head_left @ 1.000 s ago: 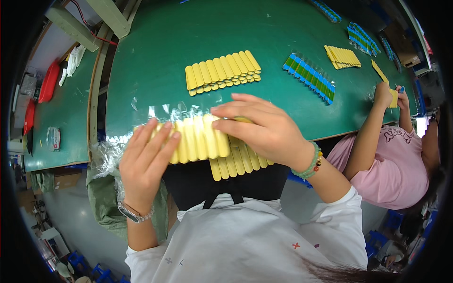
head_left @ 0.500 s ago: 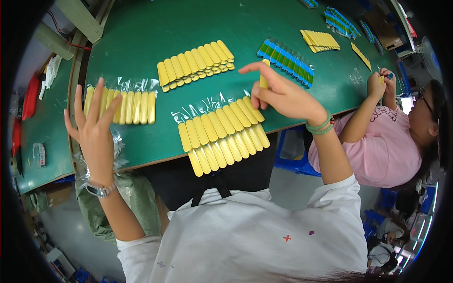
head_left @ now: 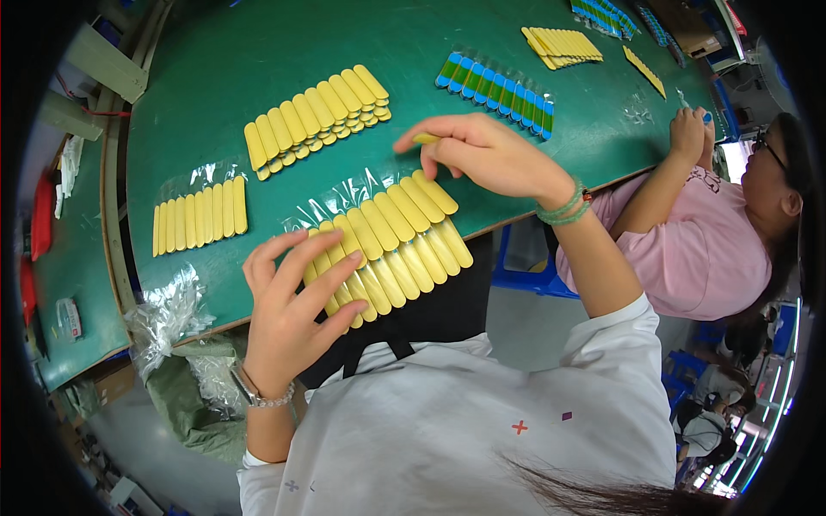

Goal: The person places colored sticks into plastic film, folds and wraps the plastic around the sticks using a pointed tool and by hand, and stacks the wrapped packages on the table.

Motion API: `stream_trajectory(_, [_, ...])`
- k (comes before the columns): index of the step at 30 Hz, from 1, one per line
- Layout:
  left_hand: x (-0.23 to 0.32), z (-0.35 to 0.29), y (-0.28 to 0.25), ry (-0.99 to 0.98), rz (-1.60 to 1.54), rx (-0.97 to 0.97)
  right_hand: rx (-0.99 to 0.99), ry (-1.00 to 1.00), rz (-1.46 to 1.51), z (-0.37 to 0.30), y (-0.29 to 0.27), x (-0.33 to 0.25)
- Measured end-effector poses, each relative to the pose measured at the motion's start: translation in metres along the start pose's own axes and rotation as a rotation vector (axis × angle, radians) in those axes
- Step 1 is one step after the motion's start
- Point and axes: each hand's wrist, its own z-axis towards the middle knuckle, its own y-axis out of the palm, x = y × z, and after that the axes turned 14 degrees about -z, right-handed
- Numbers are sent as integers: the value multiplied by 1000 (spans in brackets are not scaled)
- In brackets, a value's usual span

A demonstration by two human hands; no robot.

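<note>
Fingers (head_left: 329,282) splayed, left hand (head_left: 286,316) touches yellow strips (head_left: 391,217); right hand (head_left: 489,159) curls nearby.

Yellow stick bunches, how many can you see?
5: a left row, a middle stack, two overlapping rows touched by the left hand (one bunch), a far stack and a thin strip right of it. More may be hidden.

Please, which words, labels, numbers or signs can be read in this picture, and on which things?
No words or numbers are readable.
White shirt: red cross, purple diamond, grey marks.
Clear container, at left: label too small to read.
Pink shirt: dark print, partly hidden, unreadable.
</note>
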Motion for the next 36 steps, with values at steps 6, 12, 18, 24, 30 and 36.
stream_trajectory(6, [-29,-11,23,184,133,270,83,-193,-393,2,-5,18])
stream_trajectory(12, [-32,-8,29,210,91,355,144,-360,-539,10,-13,17])
stream_trajectory(18, [-32,-7,29,239,117,346,-81,-407,-428,35,-7,2])
stream_trajectory(24, [-33,-10,29,221,64,374,-236,-571,-591,83,51,-59])
stream_trajectory(30, [-35,-10,31,225,50,366,-314,-568,-610,94,68,-80])
stream_trajectory(36, [-34,-10,30,208,48,368,-252,-437,-713,68,34,-54])
